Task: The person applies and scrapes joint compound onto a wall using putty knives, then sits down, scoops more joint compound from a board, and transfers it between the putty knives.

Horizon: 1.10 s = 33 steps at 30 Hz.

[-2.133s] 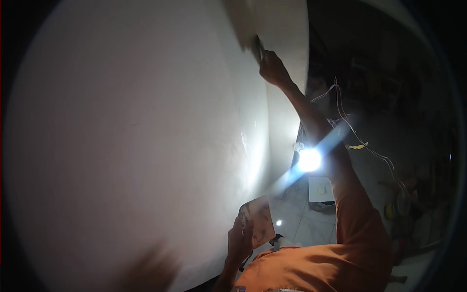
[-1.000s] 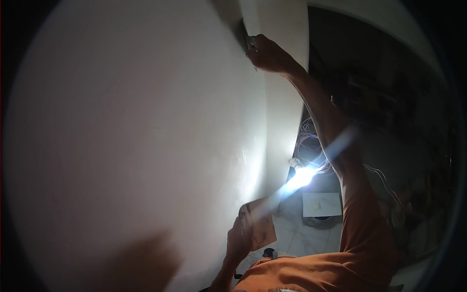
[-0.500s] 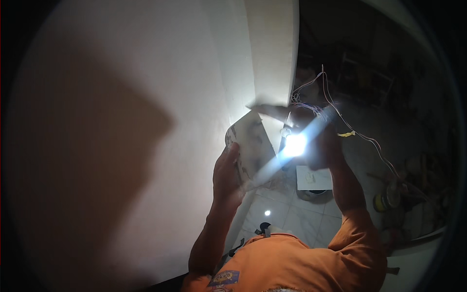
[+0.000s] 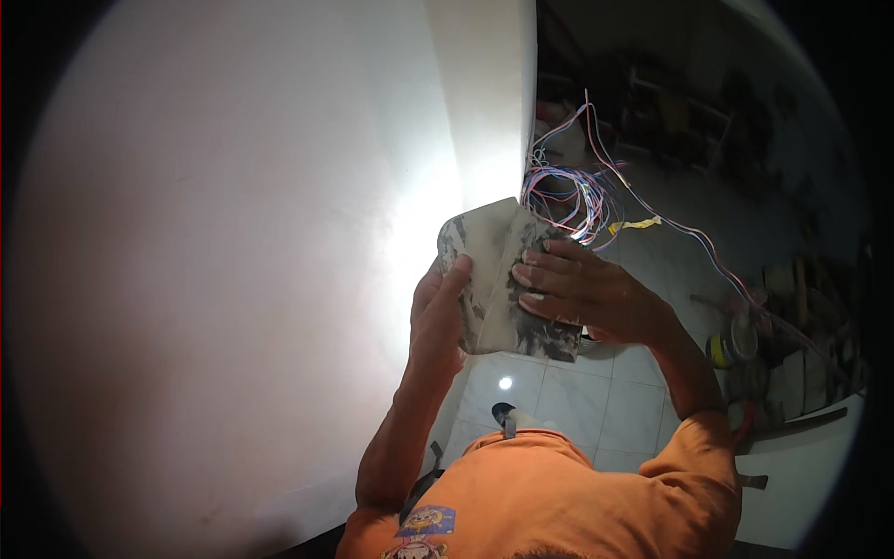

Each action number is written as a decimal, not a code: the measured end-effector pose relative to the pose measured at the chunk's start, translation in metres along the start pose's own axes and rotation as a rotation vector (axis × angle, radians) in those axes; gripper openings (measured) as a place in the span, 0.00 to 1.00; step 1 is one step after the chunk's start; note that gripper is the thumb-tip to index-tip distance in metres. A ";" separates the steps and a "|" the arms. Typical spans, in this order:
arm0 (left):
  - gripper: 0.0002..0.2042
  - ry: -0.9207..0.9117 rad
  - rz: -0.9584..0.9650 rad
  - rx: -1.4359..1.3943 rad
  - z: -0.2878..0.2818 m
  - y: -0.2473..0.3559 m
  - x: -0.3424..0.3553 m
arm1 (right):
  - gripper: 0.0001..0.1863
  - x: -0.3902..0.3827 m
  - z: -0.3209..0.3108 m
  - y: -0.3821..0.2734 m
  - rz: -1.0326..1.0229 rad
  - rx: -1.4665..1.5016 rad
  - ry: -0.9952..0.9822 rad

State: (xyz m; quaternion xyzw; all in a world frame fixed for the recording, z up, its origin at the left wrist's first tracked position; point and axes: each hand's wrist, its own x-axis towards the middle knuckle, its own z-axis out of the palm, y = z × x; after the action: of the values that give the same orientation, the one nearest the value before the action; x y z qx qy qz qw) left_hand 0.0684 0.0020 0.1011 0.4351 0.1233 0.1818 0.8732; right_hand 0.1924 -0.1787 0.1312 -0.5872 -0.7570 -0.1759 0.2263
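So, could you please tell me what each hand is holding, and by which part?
The left hand holds a pale flat plate by its left edge, thumb over its face. The right hand holds a smeared flat plate, fingers spread across its face.

Right hand (image 4: 587,291) down off the wall (image 4: 233,233) now
It's dropped from up high, and its smeared blade (image 4: 548,345) now overlaps the pale plate (image 4: 489,244). Left hand (image 4: 434,312) sits higher in view, and the wire coil (image 4: 596,205) shows way clearer.
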 end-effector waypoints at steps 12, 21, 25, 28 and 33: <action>0.22 0.120 0.562 0.278 0.001 0.021 0.020 | 0.09 -0.093 0.071 0.020 1.119 1.148 0.587; 0.25 0.368 0.870 0.908 0.006 -0.013 0.020 | 0.13 -0.040 0.114 -0.033 0.965 0.434 0.639; 0.19 0.454 0.910 1.080 0.007 -0.018 0.018 | 0.12 -0.023 0.107 -0.029 0.934 0.425 0.611; 0.16 0.475 0.886 1.109 0.004 -0.020 0.015 | 0.12 -0.011 0.096 -0.034 1.027 0.521 0.603; 0.14 0.232 1.055 1.458 -0.005 -0.020 0.016 | 0.12 -0.006 0.097 -0.035 1.189 0.715 0.594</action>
State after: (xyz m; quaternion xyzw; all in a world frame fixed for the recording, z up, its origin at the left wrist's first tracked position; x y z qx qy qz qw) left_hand 0.0851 0.0015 0.0812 0.8589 0.0796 0.4776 0.1668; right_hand 0.1464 -0.1405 0.0470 -0.7153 -0.2308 0.0814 0.6546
